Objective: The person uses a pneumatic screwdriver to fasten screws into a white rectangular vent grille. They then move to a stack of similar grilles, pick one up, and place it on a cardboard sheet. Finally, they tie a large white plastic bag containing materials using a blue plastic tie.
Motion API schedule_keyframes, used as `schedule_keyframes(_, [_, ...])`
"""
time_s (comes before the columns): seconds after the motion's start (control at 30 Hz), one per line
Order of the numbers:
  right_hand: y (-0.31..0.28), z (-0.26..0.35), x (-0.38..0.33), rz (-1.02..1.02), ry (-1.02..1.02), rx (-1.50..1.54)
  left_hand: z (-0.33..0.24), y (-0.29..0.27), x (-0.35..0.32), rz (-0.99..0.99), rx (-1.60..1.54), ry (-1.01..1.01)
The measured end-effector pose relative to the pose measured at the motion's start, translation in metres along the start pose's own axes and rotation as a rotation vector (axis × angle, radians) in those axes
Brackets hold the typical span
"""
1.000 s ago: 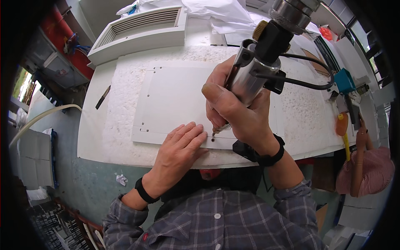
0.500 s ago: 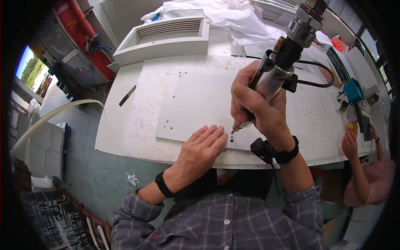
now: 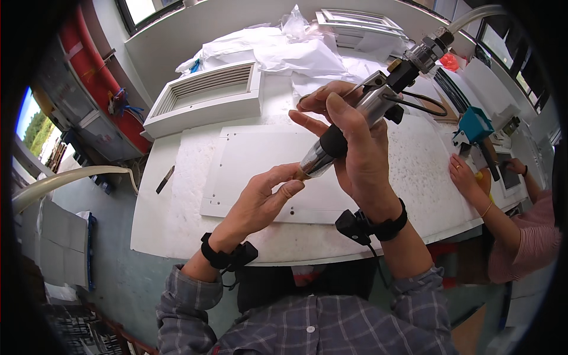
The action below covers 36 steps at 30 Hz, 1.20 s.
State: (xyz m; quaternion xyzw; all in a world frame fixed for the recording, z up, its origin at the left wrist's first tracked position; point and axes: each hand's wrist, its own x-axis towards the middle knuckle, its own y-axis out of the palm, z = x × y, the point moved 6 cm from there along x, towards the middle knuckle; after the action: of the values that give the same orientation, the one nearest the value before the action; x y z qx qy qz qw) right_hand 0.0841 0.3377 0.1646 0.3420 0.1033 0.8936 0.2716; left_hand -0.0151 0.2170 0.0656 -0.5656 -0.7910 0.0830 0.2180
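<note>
Silver tool (image 3: pixel 374 105) slants through right hand (image 3: pixel 365 152), fingers loosely spread; left hand (image 3: pixel 259 200) pinches its tip.

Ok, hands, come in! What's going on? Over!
Left hand: pinching tip of silver-and-black cylindrical metal tool. Right hand: at its barrel, fingers extended. White flat rectangular panel: lying below; hands and tool partly block view.

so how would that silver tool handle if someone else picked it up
The silver tool is probably heavy for its size, given its thick, metal-looking body. The pale hose at its rear may tug when lifted. Laid down, its rounded shape could roll, though the black connector on its side might stop it.
</note>
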Motion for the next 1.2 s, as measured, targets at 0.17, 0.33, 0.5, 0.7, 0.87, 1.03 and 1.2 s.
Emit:
schedule_keyframes(0.17, [-0.010,0.014,0.008,-0.024,-0.029,-0.119,-0.020,0.005,0.016,-0.005,0.040,0.017])
schedule_keyframes(0.33, [-0.019,0.012,0.013,-0.017,-0.079,-0.160,-0.014,0.024,0.027,-0.161,-0.055,0.071])
schedule_keyframes(0.5, [-0.015,0.022,0.016,0.035,-0.128,-0.313,-0.018,0.025,0.018,0.027,-0.232,0.138])
schedule_keyframes(0.7, [-0.016,0.037,0.019,0.128,-0.303,-0.457,-0.034,0.026,0.038,0.176,-0.219,0.090])
schedule_keyframes(0.87, [-0.020,0.032,0.028,0.200,-0.185,-0.343,-0.030,0.036,0.038,0.115,-0.214,0.115])
schedule_keyframes(1.03, [-0.057,0.036,0.021,-0.083,-0.110,-0.258,-0.039,0.064,0.051,0.046,-0.025,0.060])
schedule_keyframes(1.2, [-0.113,0.035,0.009,-0.238,0.097,-0.106,-0.053,0.081,0.075,0.213,0.135,-0.007])
